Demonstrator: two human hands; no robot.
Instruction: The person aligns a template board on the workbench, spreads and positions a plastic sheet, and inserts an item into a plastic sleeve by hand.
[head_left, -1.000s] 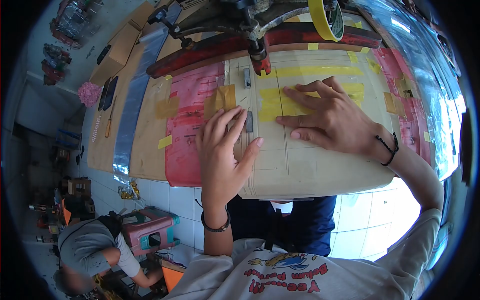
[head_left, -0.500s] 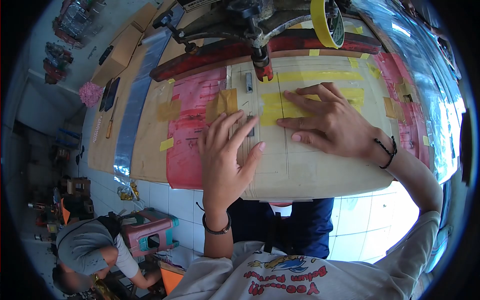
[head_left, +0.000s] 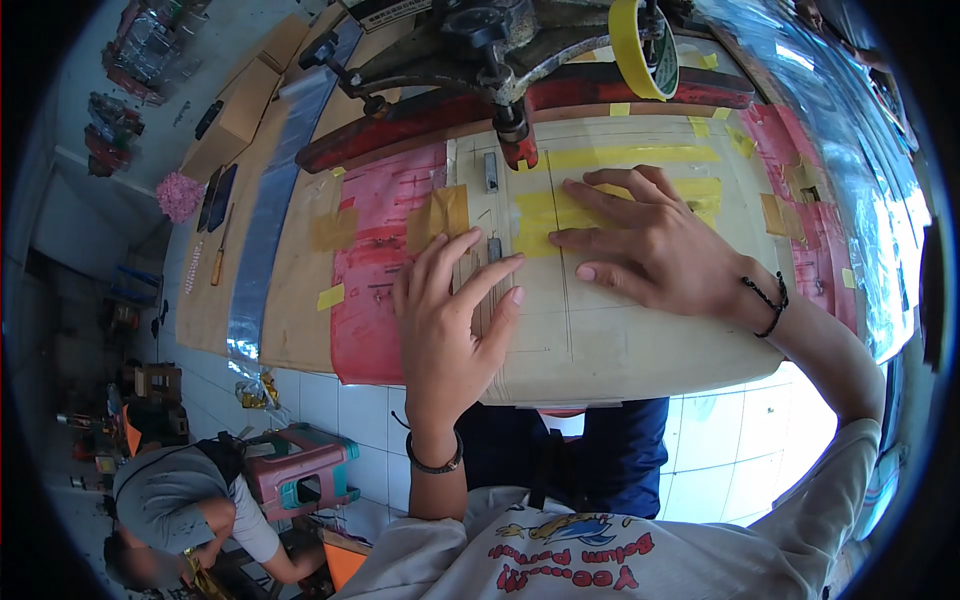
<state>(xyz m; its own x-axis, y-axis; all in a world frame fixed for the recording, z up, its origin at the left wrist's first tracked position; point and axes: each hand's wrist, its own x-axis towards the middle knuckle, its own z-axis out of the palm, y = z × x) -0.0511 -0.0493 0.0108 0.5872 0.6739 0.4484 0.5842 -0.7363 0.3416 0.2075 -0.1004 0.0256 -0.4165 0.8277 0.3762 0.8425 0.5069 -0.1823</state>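
Note:
My left hand (head_left: 445, 325) lies with fingers spread on the left side of a beige sheet (head_left: 620, 345) marked with thin ruled lines. Its fingertips reach a strip of brown tape (head_left: 440, 215) and a small grey bar (head_left: 494, 248). A second grey bar (head_left: 491, 172) sits farther up the sheet. Over on the right, my right hand (head_left: 650, 240) rests with fingers apart on wide yellow tape (head_left: 540, 220). Neither hand grips anything. Left of the sheet shows a red-stained surface (head_left: 375, 310).
Above my hands spans a red bar clamp (head_left: 420, 125) on a black metal arm, where a yellow tape roll (head_left: 630, 50) hangs. Leftward lie a screwdriver (head_left: 217, 262), phone-like dark slabs (head_left: 225, 190) and clear plastic (head_left: 260, 250). A person (head_left: 190, 500) crouches near a stool (head_left: 300, 470).
My left hand has slid slightly toward me, leaving more of the nearer grey bar visible. My right hand stays nearly in place. The whole view has shifted a little.

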